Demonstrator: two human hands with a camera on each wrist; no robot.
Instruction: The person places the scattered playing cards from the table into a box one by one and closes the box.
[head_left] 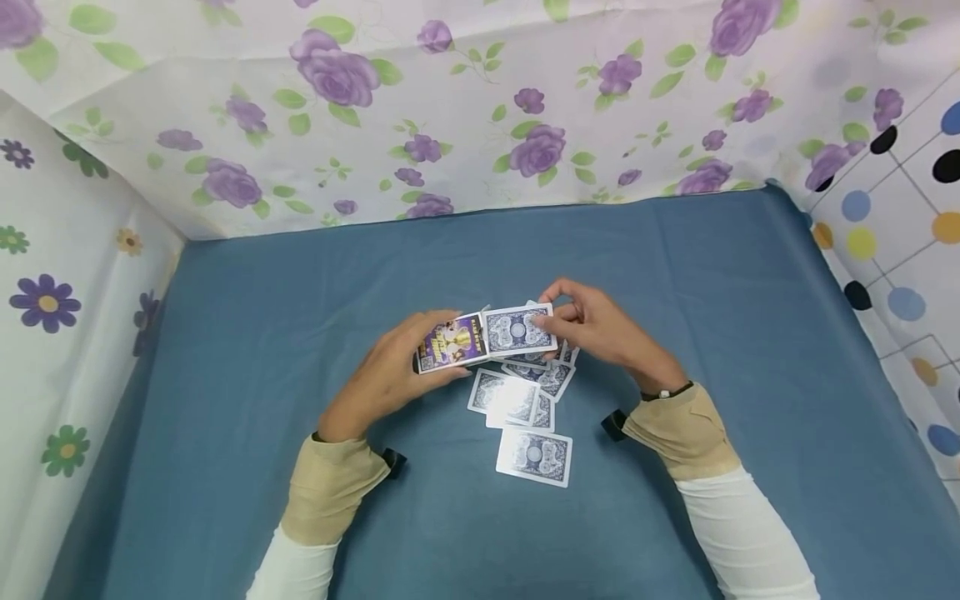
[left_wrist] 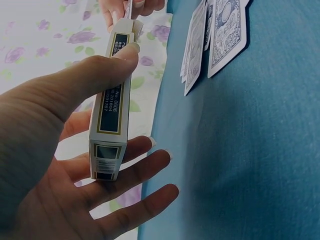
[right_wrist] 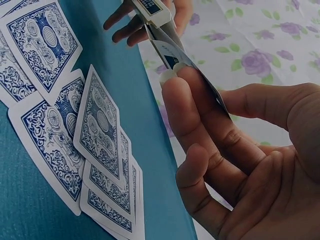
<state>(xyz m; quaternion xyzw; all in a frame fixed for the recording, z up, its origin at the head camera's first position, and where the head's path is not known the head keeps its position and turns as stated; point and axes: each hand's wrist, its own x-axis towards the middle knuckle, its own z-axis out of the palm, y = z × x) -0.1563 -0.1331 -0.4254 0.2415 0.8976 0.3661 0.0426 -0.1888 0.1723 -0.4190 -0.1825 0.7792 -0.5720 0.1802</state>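
Observation:
My left hand [head_left: 386, 367] grips a purple and white playing-card box [head_left: 452, 342] by its long edges. In the left wrist view the thumb lies on the narrow side of the box [left_wrist: 111, 107], and some of its fingers are spread beneath. At the box's right end, my right hand [head_left: 603, 329] pinches a blue-backed playing card [head_left: 517, 331] between thumb and fingers. The card's left edge meets the box opening; whether part of it sits inside cannot be told. Below both hands, several loose playing cards [head_left: 534, 457] lie face down, overlapping on the cloth.
A blue cloth [head_left: 285, 283] covers the table. A floral curtain [head_left: 465, 108] hangs at the back, with a flower-patterned sheet [head_left: 45, 350] on the left and a dotted one [head_left: 900, 275] on the right.

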